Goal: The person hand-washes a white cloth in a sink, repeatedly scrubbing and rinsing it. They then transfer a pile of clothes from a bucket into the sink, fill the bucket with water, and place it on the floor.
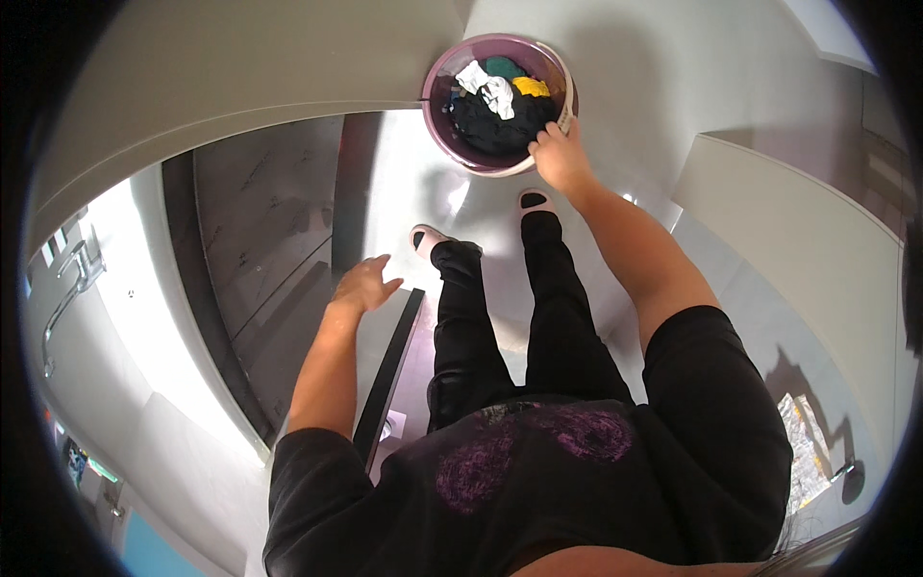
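Note:
My right hand grips the pale handle of a round purple plastic bucket, at the handle's near right side. Inside the bucket lies a heap of cloth: a black piece with white, yellow and dark green pieces at the top. Whether the bucket touches the floor I cannot tell. My left hand hangs in the air with its fingers apart and holds nothing. It is nearest to the upper end of a long dark edge strip.
A chrome faucet rises beside a white countertop on the left, above dark marbled panels. A large beige panel reaches the bucket's left side. Another pale panel stands right. My pink slippers are on the glossy floor.

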The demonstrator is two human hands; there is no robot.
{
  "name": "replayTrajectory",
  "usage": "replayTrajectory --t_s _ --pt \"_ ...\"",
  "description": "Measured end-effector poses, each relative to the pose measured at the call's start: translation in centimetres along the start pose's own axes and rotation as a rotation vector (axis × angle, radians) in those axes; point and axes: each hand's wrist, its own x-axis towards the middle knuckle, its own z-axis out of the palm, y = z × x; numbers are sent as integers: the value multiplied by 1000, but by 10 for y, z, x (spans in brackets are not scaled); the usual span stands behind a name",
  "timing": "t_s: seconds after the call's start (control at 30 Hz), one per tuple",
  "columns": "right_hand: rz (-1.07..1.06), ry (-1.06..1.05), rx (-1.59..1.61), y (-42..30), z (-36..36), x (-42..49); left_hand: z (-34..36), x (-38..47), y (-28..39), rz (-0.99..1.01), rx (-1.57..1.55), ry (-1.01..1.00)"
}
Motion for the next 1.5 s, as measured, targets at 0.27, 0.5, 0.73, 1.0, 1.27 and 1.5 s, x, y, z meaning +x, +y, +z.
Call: replayTrajectory --t_s 0.27,0.5,0.73,1.0,1.27,1.5 --pt "-115 -296 -95 -6 -53 50 39 82 9 -2 -507 28" --pt "-274 -563 -158 -50 -52 86 62 192 26 9 -683 272" --pt "-140 -67 635 -86 -14 52 30 223 39 -358 -1367 235" --pt "485 -451 312 3 63 15 43 231 89 -166 -987 118" --pt "276 -168 297 -5 147 79 89 262 97 -97 -953 407" --pt "421 -532 458 10 159 93 92 265 94 -116 -1150 431"
